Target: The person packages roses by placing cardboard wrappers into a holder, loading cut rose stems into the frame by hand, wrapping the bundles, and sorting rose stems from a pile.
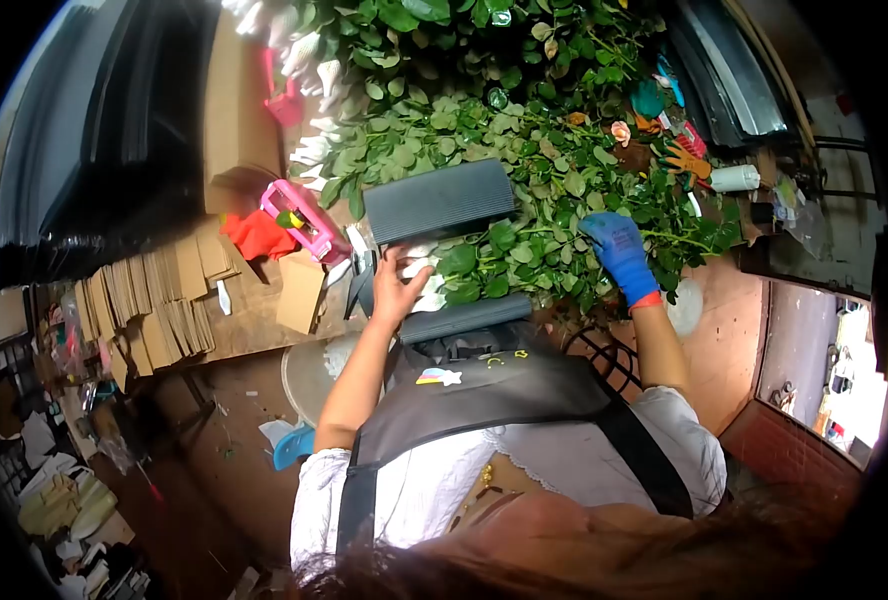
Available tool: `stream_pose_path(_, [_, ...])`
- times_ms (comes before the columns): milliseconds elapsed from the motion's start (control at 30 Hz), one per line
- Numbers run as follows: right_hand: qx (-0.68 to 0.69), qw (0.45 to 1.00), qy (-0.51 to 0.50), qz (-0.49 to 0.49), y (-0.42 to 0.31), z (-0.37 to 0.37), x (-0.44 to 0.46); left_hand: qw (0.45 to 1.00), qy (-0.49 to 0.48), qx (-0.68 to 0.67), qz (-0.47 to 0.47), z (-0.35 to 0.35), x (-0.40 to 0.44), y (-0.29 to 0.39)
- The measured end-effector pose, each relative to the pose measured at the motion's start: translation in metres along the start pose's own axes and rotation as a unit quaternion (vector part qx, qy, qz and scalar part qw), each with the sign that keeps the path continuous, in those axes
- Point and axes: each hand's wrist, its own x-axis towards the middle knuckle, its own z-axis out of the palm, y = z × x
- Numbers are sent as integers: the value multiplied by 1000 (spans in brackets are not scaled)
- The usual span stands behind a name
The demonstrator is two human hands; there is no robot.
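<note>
Got left hand (401,285) loosely spread, touching white sleeves (432,298), well apart from gloved right hand (619,255) on leafy stems (509,250), can't tell how tightly. See stems between 2 grey panels (439,198) on table (254,325), above brown floor (214,520).

Partly hidden, cropped or too small to tell.
The fingertips of the right hand (619,252), clad in a blue fabric glove (630,274), are partly lost among green leafy stems (434,140), and whether one is gripped cannot be told; the dark print (624,240) on the glove cannot be read; stems and tall, glossy black stack (114,130) are cut off by the top edge.
</note>
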Motion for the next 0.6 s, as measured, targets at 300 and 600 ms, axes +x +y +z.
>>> stream_pose_path(300, [67,996,51,-42,-12,-36,138,998,-34,47,38,-5,4,20])
stream_pose_path(600, [-11,995,-54,89,-11,76,298,997,-54,53,18,-3,5,14])
